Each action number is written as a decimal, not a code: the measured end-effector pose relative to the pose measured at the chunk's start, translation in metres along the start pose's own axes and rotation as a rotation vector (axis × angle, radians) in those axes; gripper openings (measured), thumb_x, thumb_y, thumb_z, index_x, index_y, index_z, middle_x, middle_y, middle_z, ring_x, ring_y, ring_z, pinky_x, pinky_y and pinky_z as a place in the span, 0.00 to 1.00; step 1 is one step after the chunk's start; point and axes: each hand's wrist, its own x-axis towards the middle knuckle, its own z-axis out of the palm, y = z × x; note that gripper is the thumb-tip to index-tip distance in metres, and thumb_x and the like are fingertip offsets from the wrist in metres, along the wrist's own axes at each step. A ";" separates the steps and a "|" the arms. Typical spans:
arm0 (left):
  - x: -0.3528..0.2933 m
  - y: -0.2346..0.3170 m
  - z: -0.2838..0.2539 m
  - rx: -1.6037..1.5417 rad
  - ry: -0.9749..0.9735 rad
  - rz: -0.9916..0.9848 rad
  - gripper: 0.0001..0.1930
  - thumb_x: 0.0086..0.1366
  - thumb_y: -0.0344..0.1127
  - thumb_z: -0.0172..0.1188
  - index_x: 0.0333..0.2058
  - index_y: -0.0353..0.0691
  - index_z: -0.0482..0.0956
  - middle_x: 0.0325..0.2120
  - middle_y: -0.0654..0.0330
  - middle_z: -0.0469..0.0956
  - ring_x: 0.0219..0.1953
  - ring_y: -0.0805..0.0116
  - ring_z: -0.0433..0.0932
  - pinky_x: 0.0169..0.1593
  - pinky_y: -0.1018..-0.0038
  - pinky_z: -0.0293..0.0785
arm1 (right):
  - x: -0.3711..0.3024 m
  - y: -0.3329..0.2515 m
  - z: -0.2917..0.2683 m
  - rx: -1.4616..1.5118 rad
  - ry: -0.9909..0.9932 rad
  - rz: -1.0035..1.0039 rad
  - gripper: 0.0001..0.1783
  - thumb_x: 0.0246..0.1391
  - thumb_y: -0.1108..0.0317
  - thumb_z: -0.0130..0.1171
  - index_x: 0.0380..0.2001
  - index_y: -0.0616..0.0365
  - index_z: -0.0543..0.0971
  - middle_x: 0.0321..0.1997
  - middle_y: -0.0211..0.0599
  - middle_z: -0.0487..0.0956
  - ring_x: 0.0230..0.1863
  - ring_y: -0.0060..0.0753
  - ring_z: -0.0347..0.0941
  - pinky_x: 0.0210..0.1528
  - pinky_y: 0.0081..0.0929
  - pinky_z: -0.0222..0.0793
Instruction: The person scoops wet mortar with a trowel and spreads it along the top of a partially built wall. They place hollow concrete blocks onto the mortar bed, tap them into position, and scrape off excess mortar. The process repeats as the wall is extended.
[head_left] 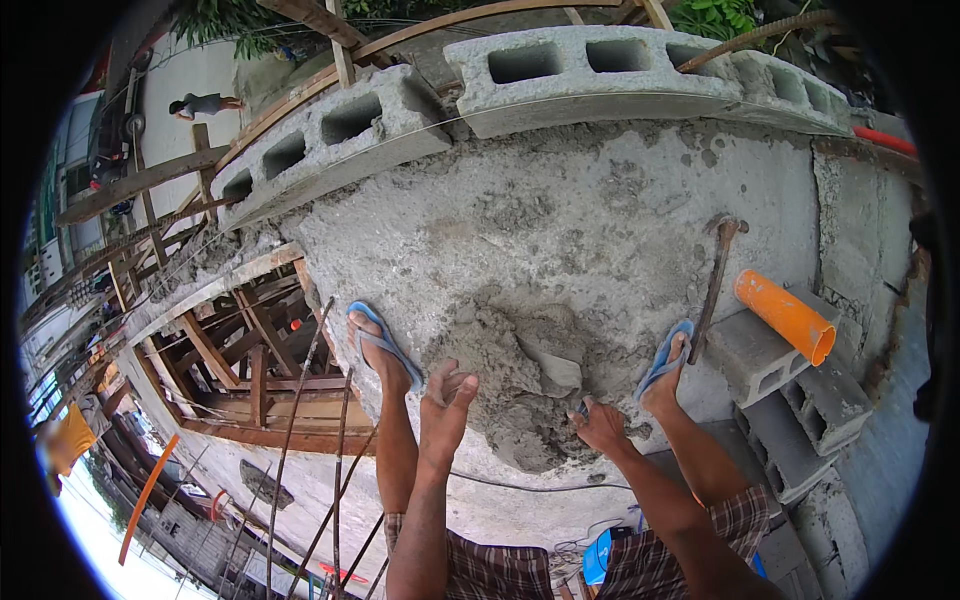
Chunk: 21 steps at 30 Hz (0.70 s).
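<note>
A pile of wet grey mortar (480,350) lies on the concrete slab (380,235) between my feet. My right hand (603,428) is closed round the handle of a trowel (552,368) at the pile's right side. The trowel's blade rests in the mortar, smeared grey and partly buried. Over the pile's left edge is my left hand (448,400), its fingers loosely bent and apart from the thumb, coated in mortar. Nothing shows in it.
Hollow concrete blocks (600,85) form a curved row along the far edge, with a string along it. To the right are a hammer (722,270), an orange pipe (785,315) and stacked blocks (755,355). Steel bars (300,420) rise beside a timber-framed opening (255,350) at left.
</note>
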 end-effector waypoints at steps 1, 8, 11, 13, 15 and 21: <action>-0.001 0.003 0.002 -0.006 0.000 -0.013 0.33 0.61 0.48 0.64 0.58 0.32 0.67 0.48 0.48 0.76 0.52 0.62 0.73 0.57 0.68 0.66 | -0.003 0.021 0.000 -0.051 0.005 0.096 0.28 0.53 0.54 0.59 0.50 0.66 0.72 0.32 0.61 0.79 0.37 0.67 0.75 0.40 0.53 0.71; -0.004 0.012 0.005 -0.114 -0.107 -0.008 0.31 0.64 0.43 0.61 0.59 0.31 0.64 0.50 0.47 0.74 0.53 0.63 0.72 0.60 0.68 0.64 | 0.045 0.111 0.017 -0.096 0.295 0.000 0.32 0.42 0.59 0.64 0.50 0.66 0.73 0.30 0.57 0.80 0.35 0.59 0.77 0.41 0.47 0.74; -0.005 0.014 0.006 -0.179 -0.059 -0.023 0.30 0.65 0.41 0.60 0.59 0.31 0.63 0.49 0.48 0.74 0.53 0.63 0.72 0.60 0.69 0.64 | 0.083 0.080 0.040 -0.110 0.001 -0.029 0.32 0.40 0.61 0.65 0.50 0.68 0.73 0.28 0.53 0.80 0.33 0.50 0.79 0.38 0.40 0.75; -0.005 0.013 0.005 -0.217 -0.051 0.010 0.29 0.65 0.40 0.60 0.59 0.30 0.63 0.49 0.49 0.74 0.53 0.64 0.72 0.60 0.69 0.64 | 0.091 0.061 0.045 -0.027 -0.127 -0.041 0.33 0.39 0.61 0.65 0.50 0.68 0.73 0.27 0.52 0.80 0.32 0.45 0.79 0.37 0.37 0.75; -0.005 0.012 0.001 -0.198 -0.038 -0.018 0.29 0.65 0.39 0.60 0.59 0.30 0.63 0.50 0.50 0.74 0.53 0.65 0.72 0.60 0.70 0.65 | 0.085 0.049 0.039 0.127 -0.211 -0.035 0.35 0.39 0.61 0.65 0.51 0.69 0.73 0.28 0.52 0.80 0.32 0.41 0.79 0.36 0.37 0.75; 0.013 0.030 -0.026 -0.344 -0.001 -0.080 0.34 0.68 0.53 0.53 0.61 0.30 0.60 0.55 0.49 0.71 0.56 0.59 0.71 0.62 0.61 0.60 | 0.036 0.014 -0.032 0.191 -0.190 -0.218 0.30 0.39 0.61 0.67 0.45 0.69 0.75 0.27 0.50 0.80 0.31 0.40 0.79 0.35 0.35 0.73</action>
